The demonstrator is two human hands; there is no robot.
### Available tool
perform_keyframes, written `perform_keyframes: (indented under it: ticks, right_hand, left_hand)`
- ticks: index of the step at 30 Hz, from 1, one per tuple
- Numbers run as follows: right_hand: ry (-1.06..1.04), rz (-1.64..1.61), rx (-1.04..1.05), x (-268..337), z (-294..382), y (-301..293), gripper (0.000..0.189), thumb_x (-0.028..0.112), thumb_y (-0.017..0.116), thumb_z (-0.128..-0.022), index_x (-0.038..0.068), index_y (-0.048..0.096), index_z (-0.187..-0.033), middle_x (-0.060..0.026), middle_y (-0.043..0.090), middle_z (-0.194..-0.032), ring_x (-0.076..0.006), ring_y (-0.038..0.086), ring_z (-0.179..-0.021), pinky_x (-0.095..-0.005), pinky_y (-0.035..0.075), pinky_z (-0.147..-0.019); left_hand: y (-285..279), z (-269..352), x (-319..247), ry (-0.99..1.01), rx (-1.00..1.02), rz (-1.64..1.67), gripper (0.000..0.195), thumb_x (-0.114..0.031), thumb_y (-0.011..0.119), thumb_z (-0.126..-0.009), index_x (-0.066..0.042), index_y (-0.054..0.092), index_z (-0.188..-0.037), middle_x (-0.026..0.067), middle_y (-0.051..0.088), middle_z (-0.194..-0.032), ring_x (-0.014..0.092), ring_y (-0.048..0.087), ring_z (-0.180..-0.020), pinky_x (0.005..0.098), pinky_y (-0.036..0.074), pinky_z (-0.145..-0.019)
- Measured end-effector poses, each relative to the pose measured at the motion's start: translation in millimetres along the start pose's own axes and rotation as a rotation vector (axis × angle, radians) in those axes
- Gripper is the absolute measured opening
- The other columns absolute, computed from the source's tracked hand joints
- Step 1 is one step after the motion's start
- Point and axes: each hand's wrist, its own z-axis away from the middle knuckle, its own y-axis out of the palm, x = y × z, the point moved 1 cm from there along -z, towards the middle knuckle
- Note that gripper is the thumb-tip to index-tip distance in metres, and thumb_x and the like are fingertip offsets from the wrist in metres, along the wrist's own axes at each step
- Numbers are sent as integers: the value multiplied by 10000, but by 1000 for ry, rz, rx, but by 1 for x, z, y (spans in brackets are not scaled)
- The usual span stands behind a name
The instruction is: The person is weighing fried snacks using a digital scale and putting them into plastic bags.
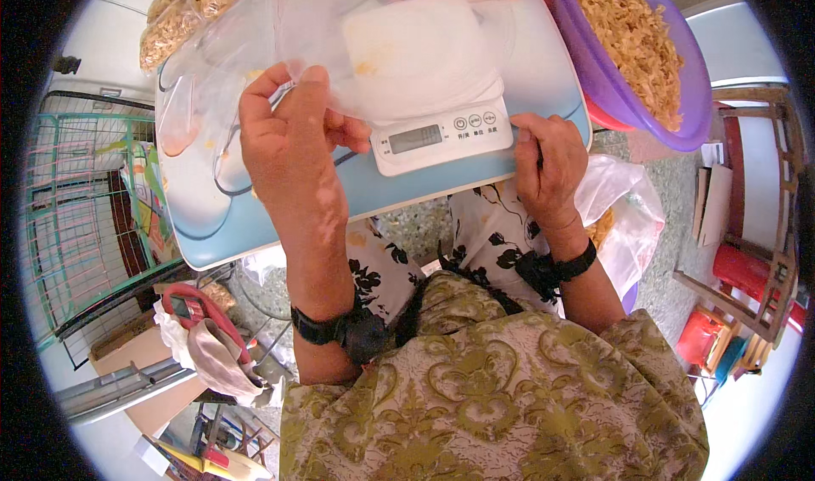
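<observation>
My left hand point(293, 131) pinches a thin clear plastic bag point(312, 26) between thumb and index finger. The bag spreads away from me over the table and partly veils the scale's platform. A white digital kitchen scale point(414, 143) lies under and beside the bag, its grey display point(415, 139) and round buttons facing me. The display's reading is too faint to tell. Beside the scale's right front corner is my right hand point(552, 162), its fingers curled, the index fingertip at or very near the casing. Its palm is hidden from above.
A purple basin point(697, 121) of dried tan flakes point(637, 41) stands right of the table point(280, 229). Filled clear bags point(175, 26) lie at the far left. Below right is a whitish plastic sack point(637, 194). A wire cage point(83, 207) stands left.
</observation>
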Motion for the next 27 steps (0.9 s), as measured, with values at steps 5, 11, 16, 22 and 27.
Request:
perform_keyframes:
  ticks: [5,11,16,22,27]
  right_hand:
    - [-12,8,8,-1,1,0,164,33,625,-795,97,630,-946,-72,503,-654,-282,496,-589,-402,377,-567]
    - [-28,24,-1,-2,2,0,158,42,623,-807,101,632,-953,-69,507,-655,-279,493,-585,-401,373,-563]
    - [-34,26,-7,-1,1,1,157,42,621,-814,102,632,-959,-66,513,-656,-277,494,-585,-400,372,-563]
    - [-32,24,-11,-2,2,1,153,38,619,-815,100,636,-954,-69,522,-663,-277,500,-586,-400,374,-566]
    - [-12,31,14,1,1,-1,162,30,622,-804,93,637,-953,-73,533,-673,-277,502,-588,-400,377,-569]
  left_hand:
    - [-9,-5,-13,112,-84,191,264,-180,616,-933,-7,489,-1087,66,596,-662,167,595,-517,300,516,-487]
    - [-16,-8,-15,129,-88,242,235,-194,599,-942,-15,510,-1065,76,617,-690,179,599,-519,309,517,-484]
    - [-8,-2,-2,95,-69,169,276,-155,630,-924,-9,487,-1109,74,609,-668,183,612,-526,303,509,-469]
    - [0,0,10,-6,17,88,313,-151,642,-920,-8,468,-1139,61,577,-623,189,605,-517,293,499,-465]
    - [-5,0,15,-30,60,126,370,-308,594,-971,8,486,-1131,53,543,-673,160,570,-515,278,463,-449]
